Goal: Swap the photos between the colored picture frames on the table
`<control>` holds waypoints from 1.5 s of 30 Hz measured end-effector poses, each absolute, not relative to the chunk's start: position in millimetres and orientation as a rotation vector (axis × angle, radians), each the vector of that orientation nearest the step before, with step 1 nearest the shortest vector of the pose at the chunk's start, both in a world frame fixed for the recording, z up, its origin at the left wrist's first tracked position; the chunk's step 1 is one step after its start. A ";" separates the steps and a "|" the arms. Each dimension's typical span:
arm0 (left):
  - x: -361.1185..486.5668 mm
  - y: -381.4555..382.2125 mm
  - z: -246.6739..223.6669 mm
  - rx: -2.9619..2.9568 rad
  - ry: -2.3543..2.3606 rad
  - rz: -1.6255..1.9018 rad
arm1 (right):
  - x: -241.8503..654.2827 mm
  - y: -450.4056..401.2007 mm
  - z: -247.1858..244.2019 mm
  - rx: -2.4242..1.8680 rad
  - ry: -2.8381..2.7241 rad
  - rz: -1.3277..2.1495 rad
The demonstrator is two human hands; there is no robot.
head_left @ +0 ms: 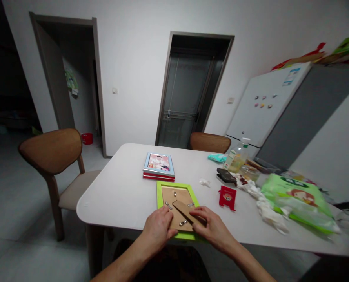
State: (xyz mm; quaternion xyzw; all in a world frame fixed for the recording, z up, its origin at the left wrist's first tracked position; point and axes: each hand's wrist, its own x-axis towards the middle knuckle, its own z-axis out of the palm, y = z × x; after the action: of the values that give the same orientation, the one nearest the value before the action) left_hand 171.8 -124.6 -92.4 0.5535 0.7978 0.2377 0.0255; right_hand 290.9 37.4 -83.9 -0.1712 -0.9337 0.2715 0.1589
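Under left hand and right hand, apart, lies a face-down green picture frame.

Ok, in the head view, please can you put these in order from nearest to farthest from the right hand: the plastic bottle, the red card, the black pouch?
1. Red card: just beyond the right hand, slightly to its right.
2. Black pouch: farther back, behind the card.
3. Plastic bottle: farthest, behind the pouch and further right.
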 end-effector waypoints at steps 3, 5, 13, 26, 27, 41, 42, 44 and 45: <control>171.3 -124.6 -94.8 1.713 2.466 0.707 | 284.9 38.0 -90.9 -0.452 -2.678 0.731; 169.7 -127.2 -94.8 1.715 2.463 0.690 | 280.0 36.0 -94.5 -0.435 -2.682 0.694; 165.6 -142.2 -94.9 1.688 2.475 0.691 | 270.8 26.6 -105.5 -0.306 -2.674 0.541; 155.2 -149.1 -108.1 1.690 2.411 0.758 | 271.5 -5.6 -93.2 -0.015 -2.814 0.348; 155.3 -149.3 -108.3 1.690 2.408 0.768 | 272.1 -5.4 -93.0 -0.011 -2.810 0.353; 157.4 -148.4 -105.7 1.650 2.439 0.776 | 249.5 39.5 -102.9 -0.478 -2.725 0.258; 157.6 -148.3 -105.6 1.648 2.439 0.781 | 246.2 43.4 -103.3 -0.529 -2.734 0.236; 158.1 -148.2 -105.2 1.649 2.439 0.796 | 241.6 47.3 -103.5 -0.557 -2.748 0.220; 158.4 -148.1 -105.0 1.651 2.439 0.803 | 240.1 47.8 -103.5 -0.550 -2.752 0.224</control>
State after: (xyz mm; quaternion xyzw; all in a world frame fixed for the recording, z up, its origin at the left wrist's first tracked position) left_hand 158.4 -148.1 -105.0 0.5404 0.7981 0.2628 0.0444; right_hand 240.1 47.8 -103.5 -0.1928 -0.9646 0.0785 0.1622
